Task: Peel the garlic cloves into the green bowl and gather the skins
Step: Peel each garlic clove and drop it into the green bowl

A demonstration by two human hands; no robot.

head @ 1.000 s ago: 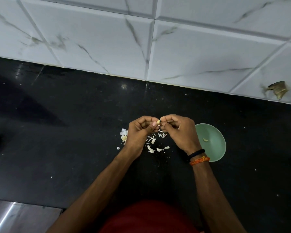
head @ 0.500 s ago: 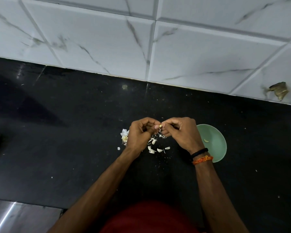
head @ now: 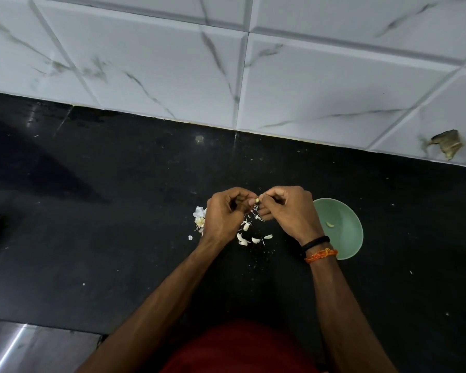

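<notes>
Left hand and right hand pinch one small pale garlic clove between curled fingertips. Papery white skins litter the glossy black counter. A smooth round green bowl holds one peeled clove.

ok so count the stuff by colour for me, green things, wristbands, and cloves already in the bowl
green bowl: 1
peeled clove in the bowl: 1
black wristband: 1
orange wristband: 1
total: 4

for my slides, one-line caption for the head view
Both hands, left hand and right hand, pinch a garlic clove beside the green bowl.
</notes>
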